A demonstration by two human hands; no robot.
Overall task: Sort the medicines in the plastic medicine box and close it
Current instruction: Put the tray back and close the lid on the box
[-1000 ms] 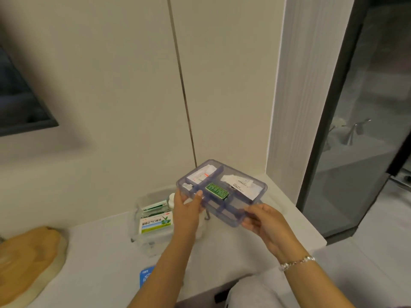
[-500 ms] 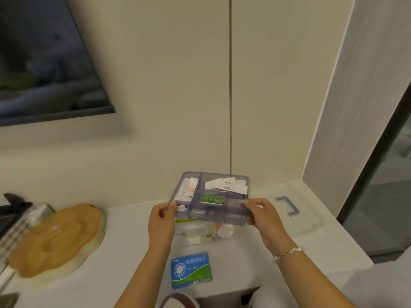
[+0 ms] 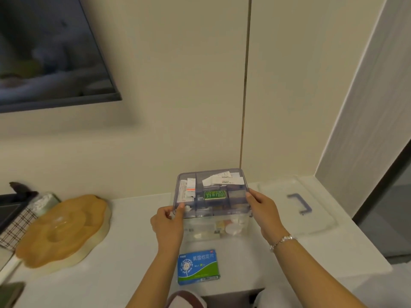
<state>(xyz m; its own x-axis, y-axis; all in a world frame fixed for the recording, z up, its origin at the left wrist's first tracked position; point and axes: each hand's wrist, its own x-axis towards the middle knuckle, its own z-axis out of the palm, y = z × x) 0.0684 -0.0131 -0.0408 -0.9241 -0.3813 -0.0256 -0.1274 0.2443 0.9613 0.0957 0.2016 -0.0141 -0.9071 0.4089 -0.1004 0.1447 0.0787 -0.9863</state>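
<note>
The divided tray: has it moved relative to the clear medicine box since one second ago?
Yes. The divided tray has shifted from beside the clear medicine box to directly above it.

We hold a divided tray between our left hand and right hand, over the medicine box on the counter. A medicine packet lies before the box, the lid to its right, a wooden dish well to its left.
</note>
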